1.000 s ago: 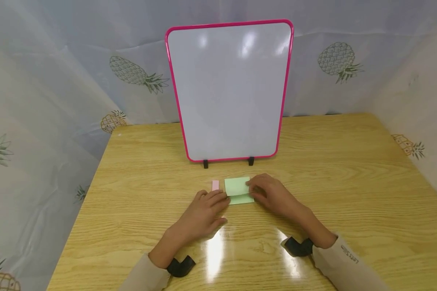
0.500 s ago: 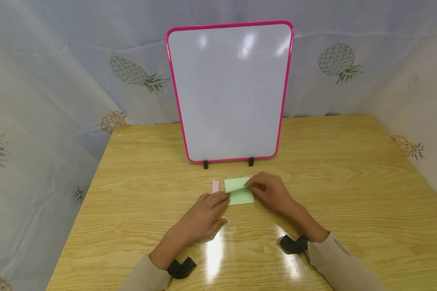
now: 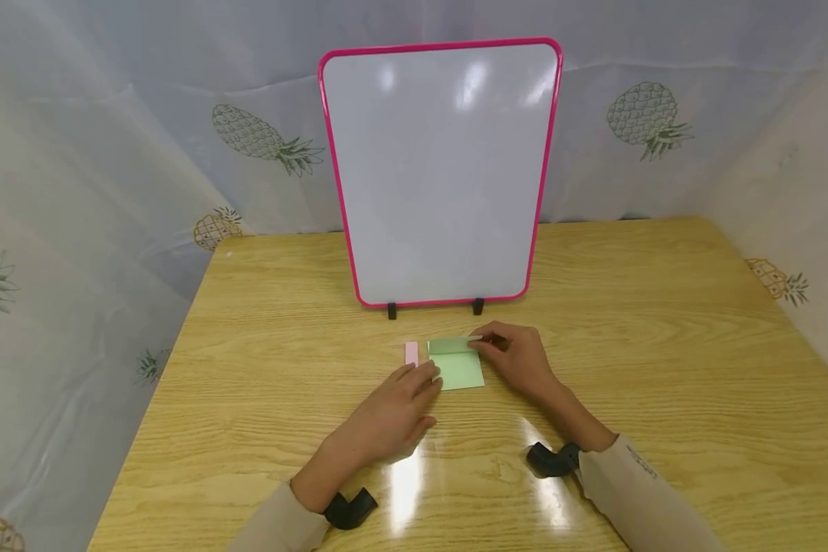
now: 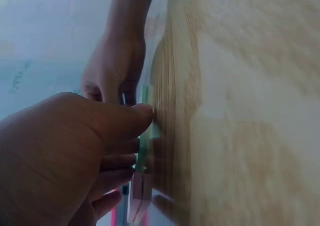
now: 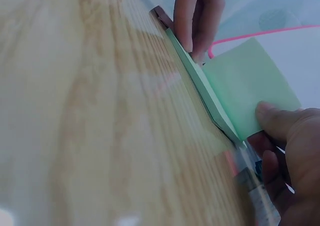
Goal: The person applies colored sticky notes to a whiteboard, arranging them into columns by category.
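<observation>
A pad of light green sticky notes (image 3: pixel 462 373) lies on the table in front of the whiteboard. My right hand (image 3: pixel 522 362) pinches the right side of its top sheet (image 5: pixel 250 83) between thumb and fingers. That sheet stands raised from the pad, bent up along the far edge. Fingertips of my left hand (image 3: pixel 395 410) press on the left edge of the pad, its thumb held apart. Just left of the green pad is a narrow pink sticky-note pad (image 3: pixel 412 353), its near end partly behind the left fingers.
A whiteboard (image 3: pixel 441 176) with a pink frame stands upright behind the pads on black feet (image 3: pixel 392 311). A pineapple-print curtain (image 3: pixel 269 199) hangs around the wood-grain table (image 3: pixel 635 307). Each wrist wears a black mount (image 3: pixel 553 460).
The top green sheet has gone from lying almost over the far part of the pad to standing raised, as my right hand moved slightly up and away. My left hand stays at the pad's left edge.
</observation>
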`<action>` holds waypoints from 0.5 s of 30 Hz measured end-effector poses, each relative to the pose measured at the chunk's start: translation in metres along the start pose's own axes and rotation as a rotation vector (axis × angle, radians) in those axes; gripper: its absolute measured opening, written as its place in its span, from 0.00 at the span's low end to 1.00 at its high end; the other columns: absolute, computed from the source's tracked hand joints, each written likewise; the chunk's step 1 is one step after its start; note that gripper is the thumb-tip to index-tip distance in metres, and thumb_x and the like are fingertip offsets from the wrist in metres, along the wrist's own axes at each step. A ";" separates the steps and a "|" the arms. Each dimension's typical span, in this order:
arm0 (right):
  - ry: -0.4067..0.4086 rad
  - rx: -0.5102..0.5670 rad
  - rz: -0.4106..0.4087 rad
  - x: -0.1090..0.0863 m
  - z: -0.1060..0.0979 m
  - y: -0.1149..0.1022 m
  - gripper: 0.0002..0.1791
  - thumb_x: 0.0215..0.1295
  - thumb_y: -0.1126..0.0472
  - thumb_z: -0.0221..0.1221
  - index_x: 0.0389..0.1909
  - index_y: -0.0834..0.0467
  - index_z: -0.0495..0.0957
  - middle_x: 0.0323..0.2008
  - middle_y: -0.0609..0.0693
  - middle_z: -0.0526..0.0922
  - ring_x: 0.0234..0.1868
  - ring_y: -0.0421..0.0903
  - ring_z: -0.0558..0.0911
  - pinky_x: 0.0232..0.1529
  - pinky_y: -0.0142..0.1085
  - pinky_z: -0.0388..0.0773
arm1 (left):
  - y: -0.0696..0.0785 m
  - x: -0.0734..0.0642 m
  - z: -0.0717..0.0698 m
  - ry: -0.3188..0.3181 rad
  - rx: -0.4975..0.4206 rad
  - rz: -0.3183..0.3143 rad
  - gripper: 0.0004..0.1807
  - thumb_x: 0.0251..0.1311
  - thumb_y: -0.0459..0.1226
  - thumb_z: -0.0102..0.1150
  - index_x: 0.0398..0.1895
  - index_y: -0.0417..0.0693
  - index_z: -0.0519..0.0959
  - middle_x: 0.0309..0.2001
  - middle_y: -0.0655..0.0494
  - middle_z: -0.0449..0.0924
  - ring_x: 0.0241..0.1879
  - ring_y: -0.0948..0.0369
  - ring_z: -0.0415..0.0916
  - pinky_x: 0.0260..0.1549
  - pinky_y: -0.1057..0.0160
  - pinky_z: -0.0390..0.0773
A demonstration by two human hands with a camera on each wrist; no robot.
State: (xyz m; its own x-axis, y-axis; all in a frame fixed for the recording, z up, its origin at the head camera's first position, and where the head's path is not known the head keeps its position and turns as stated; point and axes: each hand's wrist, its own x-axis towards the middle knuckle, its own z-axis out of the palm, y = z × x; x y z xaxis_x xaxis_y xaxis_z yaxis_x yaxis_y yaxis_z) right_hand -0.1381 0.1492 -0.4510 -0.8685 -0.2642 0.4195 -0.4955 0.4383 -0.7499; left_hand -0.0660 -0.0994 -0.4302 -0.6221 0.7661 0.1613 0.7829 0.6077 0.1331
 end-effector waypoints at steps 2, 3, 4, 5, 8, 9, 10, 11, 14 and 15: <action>0.008 0.021 0.023 0.000 0.001 0.001 0.05 0.54 0.65 0.69 0.32 0.56 0.85 0.27 0.46 0.85 0.23 0.39 0.80 0.24 0.29 0.76 | 0.002 0.001 -0.002 -0.019 -0.003 -0.008 0.27 0.64 0.42 0.57 0.62 0.36 0.71 0.67 0.44 0.62 0.67 0.53 0.59 0.67 0.59 0.54; 0.013 0.030 0.035 0.000 0.001 0.001 0.05 0.54 0.65 0.69 0.32 0.56 0.85 0.28 0.47 0.85 0.23 0.39 0.80 0.24 0.29 0.76 | 0.003 0.001 -0.002 -0.028 -0.005 -0.013 0.27 0.64 0.42 0.57 0.62 0.36 0.71 0.67 0.44 0.62 0.68 0.53 0.58 0.67 0.59 0.54; 0.019 0.038 0.049 0.000 0.002 0.002 0.04 0.54 0.64 0.69 0.32 0.56 0.85 0.28 0.47 0.86 0.24 0.39 0.80 0.24 0.28 0.76 | 0.003 0.001 -0.003 -0.038 -0.006 -0.020 0.27 0.65 0.42 0.56 0.63 0.36 0.70 0.68 0.45 0.61 0.68 0.52 0.57 0.67 0.60 0.54; 0.025 0.044 0.062 0.000 0.003 0.002 0.04 0.55 0.64 0.69 0.32 0.56 0.86 0.28 0.47 0.86 0.24 0.39 0.80 0.25 0.28 0.76 | 0.004 0.001 -0.003 -0.043 -0.011 -0.026 0.27 0.65 0.42 0.56 0.63 0.36 0.69 0.69 0.45 0.61 0.69 0.52 0.57 0.67 0.59 0.54; 0.047 0.056 0.093 0.000 0.004 0.002 0.03 0.55 0.63 0.69 0.31 0.57 0.86 0.27 0.47 0.86 0.24 0.39 0.80 0.25 0.27 0.75 | 0.006 0.001 -0.004 -0.051 -0.011 -0.036 0.28 0.65 0.42 0.56 0.65 0.36 0.68 0.69 0.45 0.60 0.69 0.52 0.56 0.68 0.58 0.53; 0.054 0.061 0.105 0.000 0.004 0.002 0.03 0.55 0.63 0.69 0.31 0.57 0.86 0.27 0.47 0.86 0.24 0.39 0.80 0.25 0.27 0.75 | 0.006 0.002 -0.004 -0.053 -0.011 -0.040 0.29 0.65 0.41 0.56 0.65 0.35 0.67 0.69 0.44 0.60 0.69 0.52 0.55 0.68 0.58 0.53; 0.060 0.065 0.118 0.000 0.005 0.001 0.03 0.55 0.63 0.69 0.31 0.56 0.86 0.27 0.47 0.85 0.24 0.39 0.80 0.25 0.27 0.75 | 0.007 0.002 -0.004 -0.052 -0.009 -0.043 0.29 0.65 0.41 0.56 0.65 0.35 0.67 0.69 0.44 0.60 0.69 0.51 0.55 0.68 0.57 0.53; 0.065 0.069 0.129 0.000 0.005 0.001 0.03 0.55 0.62 0.69 0.30 0.56 0.86 0.27 0.46 0.85 0.25 0.40 0.80 0.26 0.27 0.75 | 0.007 0.002 -0.004 -0.052 -0.006 -0.046 0.29 0.65 0.41 0.56 0.65 0.35 0.67 0.69 0.44 0.60 0.69 0.51 0.56 0.68 0.57 0.53; 0.081 0.074 0.159 0.000 0.006 0.001 0.04 0.54 0.61 0.69 0.30 0.56 0.86 0.27 0.46 0.85 0.25 0.40 0.80 0.26 0.26 0.75 | 0.009 0.003 -0.004 -0.047 0.018 -0.049 0.30 0.64 0.41 0.57 0.65 0.34 0.67 0.68 0.43 0.62 0.69 0.51 0.57 0.67 0.57 0.54; 0.084 0.074 0.164 0.000 0.006 0.001 0.04 0.54 0.61 0.69 0.30 0.56 0.86 0.27 0.46 0.85 0.26 0.40 0.80 0.27 0.26 0.74 | 0.010 0.003 -0.004 -0.046 0.026 -0.050 0.29 0.64 0.41 0.57 0.64 0.35 0.68 0.68 0.43 0.62 0.68 0.51 0.57 0.67 0.57 0.54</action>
State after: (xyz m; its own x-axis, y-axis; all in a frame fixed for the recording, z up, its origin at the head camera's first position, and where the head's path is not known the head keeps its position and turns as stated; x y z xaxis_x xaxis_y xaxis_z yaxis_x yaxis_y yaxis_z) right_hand -0.1384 0.1445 -0.4552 -0.9372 -0.1207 0.3272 -0.3474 0.4049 -0.8458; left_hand -0.0602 -0.0917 -0.4243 -0.6601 0.7430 0.1103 0.7510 0.6504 0.1140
